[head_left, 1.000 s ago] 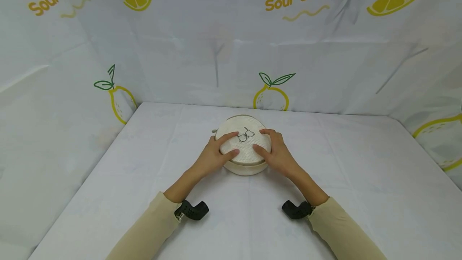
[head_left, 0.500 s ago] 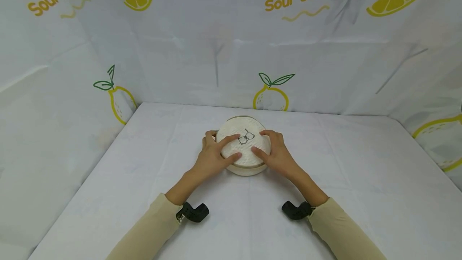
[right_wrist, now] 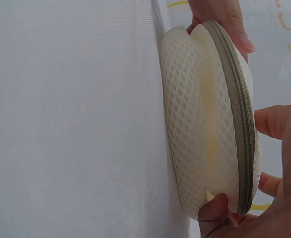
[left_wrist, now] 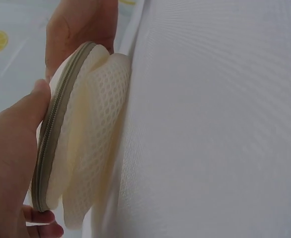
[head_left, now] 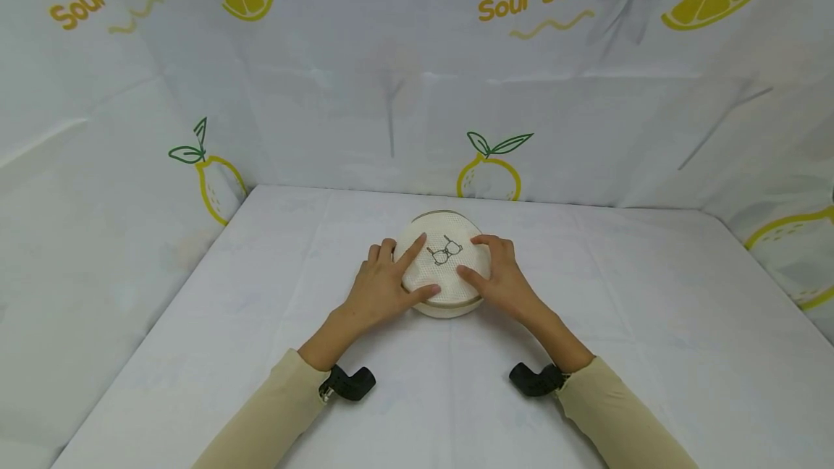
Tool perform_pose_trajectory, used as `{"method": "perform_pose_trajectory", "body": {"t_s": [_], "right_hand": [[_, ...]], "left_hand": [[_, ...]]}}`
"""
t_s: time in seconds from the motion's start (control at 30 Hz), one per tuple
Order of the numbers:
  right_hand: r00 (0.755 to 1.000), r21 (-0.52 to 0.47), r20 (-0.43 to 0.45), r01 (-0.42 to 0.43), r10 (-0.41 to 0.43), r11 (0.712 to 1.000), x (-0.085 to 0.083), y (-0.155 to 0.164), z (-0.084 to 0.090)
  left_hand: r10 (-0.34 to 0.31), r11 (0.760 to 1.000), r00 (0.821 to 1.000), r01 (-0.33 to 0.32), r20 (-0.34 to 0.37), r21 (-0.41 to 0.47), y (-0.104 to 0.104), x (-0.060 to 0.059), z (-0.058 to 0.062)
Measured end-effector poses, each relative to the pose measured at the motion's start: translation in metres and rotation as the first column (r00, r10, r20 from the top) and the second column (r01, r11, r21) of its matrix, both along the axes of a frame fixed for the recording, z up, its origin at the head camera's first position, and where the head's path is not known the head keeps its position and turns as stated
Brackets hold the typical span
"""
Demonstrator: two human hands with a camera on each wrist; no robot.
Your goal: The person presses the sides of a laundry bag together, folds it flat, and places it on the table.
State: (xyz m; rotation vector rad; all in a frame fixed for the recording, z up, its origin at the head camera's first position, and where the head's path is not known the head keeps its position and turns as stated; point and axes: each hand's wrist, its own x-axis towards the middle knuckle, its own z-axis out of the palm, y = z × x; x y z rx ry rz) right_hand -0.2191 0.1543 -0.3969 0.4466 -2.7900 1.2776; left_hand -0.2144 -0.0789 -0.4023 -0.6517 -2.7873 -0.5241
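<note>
Head view shows a round cream mesh pouch (head_left: pixel 445 263) lying flat on the white cloth-covered table (head_left: pixel 260 295), about midway across and toward the far side, near the lemon-printed backdrop (head_left: pixel 417 78). A small line drawing is printed on its top face. The left hand (head_left: pixel 380 285) lies on the pouch's left side: its forefinger stretches straight across the top toward the drawing, the thumb presses the near rim, and the other fingers curl round the left edge. The right hand (head_left: pixel 498 275) holds the right side, fingers bent over the top and thumb (head_left: pixel 470 279) laid on the mesh near the drawing. Both sleeves (head_left: pixel 274 411) are beige, and a black camera mount (head_left: pixel 348 382) sits at each wrist.

Left wrist view shows the pouch (left_wrist: pixel 81 139) edge-on, a grey-green zipper (left_wrist: pixel 51 139) running round its rim and closed along the part in sight, with the thumb resting against that zipper. Right wrist view shows the same pouch (right_wrist: pixel 210 119) from the other side, the zipper (right_wrist: pixel 235 114) shut there too, with fingertips (right_wrist: pixel 235 29) over the far rim and the thumb at the near rim.
</note>
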Motion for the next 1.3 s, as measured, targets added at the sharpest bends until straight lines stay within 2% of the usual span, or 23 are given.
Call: {"method": "perform_pose_trajectory", "body": {"t_s": [0.07, 0.27, 0.4, 0.7, 0.9, 1.07, 1.3], "right_hand": [[1.0, -0.001, -0.003, -0.005, 0.005, 1.0, 0.0, 0.0, 0.0], [1.0, 0.007, -0.014, -0.017, 0.017, 1.0, 0.001, -0.001, 0.001], [0.998, 0.033, -0.061, -0.023, 0.025, 0.999, 0.001, -0.001, 0.0], [0.984, 0.114, -0.147, -0.082, 0.098, 0.99, -0.002, 0.001, -0.004], [0.954, 0.208, -0.244, -0.126, 0.176, 0.97, -0.004, -0.002, -0.006], [0.961, 0.25, -0.199, -0.138, 0.19, 0.958, -0.003, -0.003, -0.006], [0.976, 0.286, -0.129, -0.134, 0.177, 0.949, -0.002, -0.003, -0.008]], "left_hand": [[0.004, 1.0, 1.0, -0.004, 0.008, -0.021, 0.0, 0.0, 0.0], [0.008, 1.0, 1.0, -0.008, -0.012, -0.007, 0.0, 0.0, -0.002], [0.001, 1.0, 1.0, -0.001, -0.023, 0.013, 0.0, -0.001, -0.005], [-0.088, 0.994, 0.996, 0.086, 0.02, 0.061, 0.002, -0.004, -0.01], [-0.144, 0.986, 0.988, 0.148, -0.052, 0.08, 0.002, -0.007, -0.012], [-0.149, 0.986, 0.986, 0.155, -0.08, 0.064, 0.002, -0.009, -0.014], [-0.155, 0.987, 0.987, 0.156, -0.034, 0.032, 0.0, -0.011, -0.015]]}}
